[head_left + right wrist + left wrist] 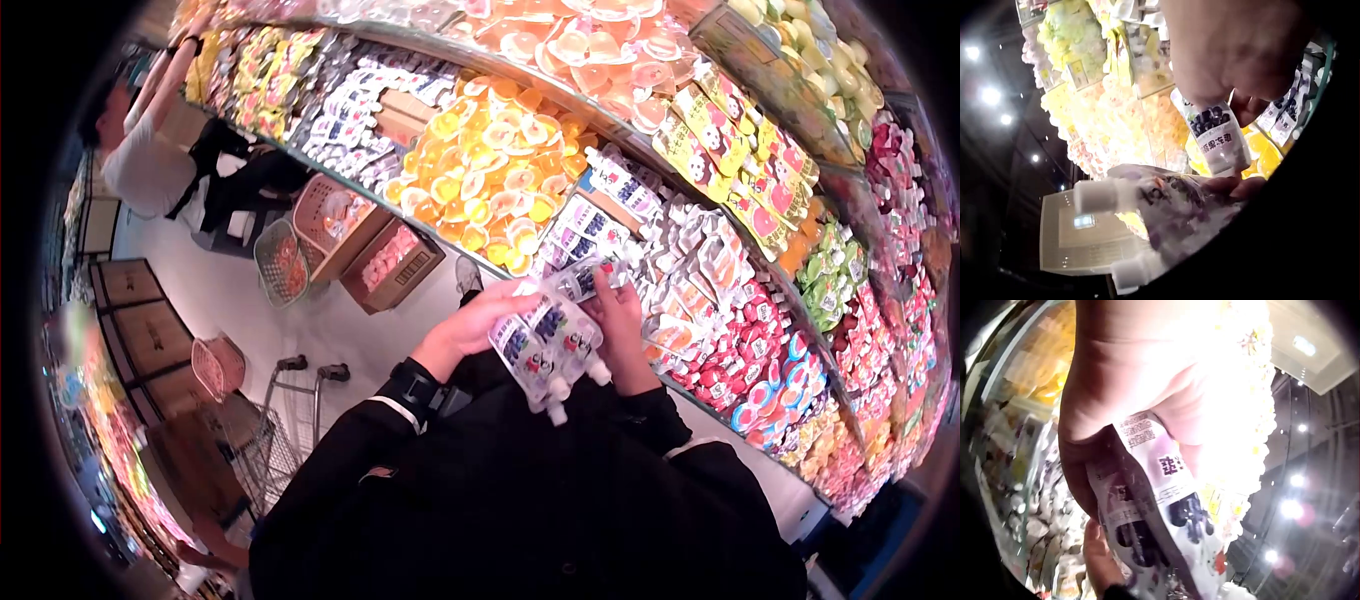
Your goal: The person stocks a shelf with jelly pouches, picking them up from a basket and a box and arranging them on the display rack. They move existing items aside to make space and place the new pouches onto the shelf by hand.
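Pair of pouches [545, 345]: two, soft, glossy, white with purple tint; dark purple fruit printed across the front, purple lettering, a black-and-red motif near the spout. White caps [557, 412] on the spout ends, pointing toward 5 o'clock in the head view. Held in front of the person's dark jacket.

Left hand [480, 320]: at 10 o'clock of the pair, fingers curled over the capless ends, gripping both.

Right hand [619, 325]: at 2 o'clock, fingers narrowed, pinching a third pouch [1216, 140]. Same white-and-purple print, cluster of dark berries, bold purple characters; it lies at 1 o'clock of the pair, just beside it.

Surroundings, by the same clock: similar pouches on display [590, 228], toward 1; yellow cups [500, 160], heaped, between 11 and 12; cardboard box [410, 283], 10; metal trolley [268, 450], 8.
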The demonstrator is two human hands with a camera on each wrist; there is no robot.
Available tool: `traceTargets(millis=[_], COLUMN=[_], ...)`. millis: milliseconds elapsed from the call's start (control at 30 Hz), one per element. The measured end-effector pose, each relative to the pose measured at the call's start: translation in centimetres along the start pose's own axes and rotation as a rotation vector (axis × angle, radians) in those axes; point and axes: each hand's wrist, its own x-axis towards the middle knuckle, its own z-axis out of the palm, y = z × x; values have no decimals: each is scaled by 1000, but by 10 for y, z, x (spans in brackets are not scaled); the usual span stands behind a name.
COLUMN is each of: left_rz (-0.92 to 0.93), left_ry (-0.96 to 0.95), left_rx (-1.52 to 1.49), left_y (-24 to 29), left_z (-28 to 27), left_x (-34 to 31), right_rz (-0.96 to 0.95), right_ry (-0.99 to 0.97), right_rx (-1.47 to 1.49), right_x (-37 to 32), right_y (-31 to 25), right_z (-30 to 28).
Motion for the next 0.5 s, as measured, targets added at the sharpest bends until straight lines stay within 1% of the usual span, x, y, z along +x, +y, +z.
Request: traceTargets(millis=[33,67,133,167,200,233,267,333,367,500], left_rz=[29,28,19,-2,-20,-85,-112,-175,-134,-194], left_ry=[6,29,52,65,77,82,64,-47,-23,-35], left_rx=[54,97,124,178,233,237,251,255,311,453], left_y=[15,32,62,78,92,102,106,111,112,126], left_z=[-4,-5,-1,1,4,5,3,0,4,5], left_x=[9,21,45,55,63,70,75,90,90,98], right_rz=[0,57,1,-10,-61,-93,-125,38,-131,-180], right_ry=[-61,-46,-13,-12,94,57,21,75,90,195], right_rx=[34,169,350,425,477,470,461,691,548,364], right_x=[0,4,14,36,52,64,72,89,76,78], right_y=[-4,1,7,13,18,21,19,0,-14,-27], right_z=[1,3,11,13,12,9,12,29,43,49])
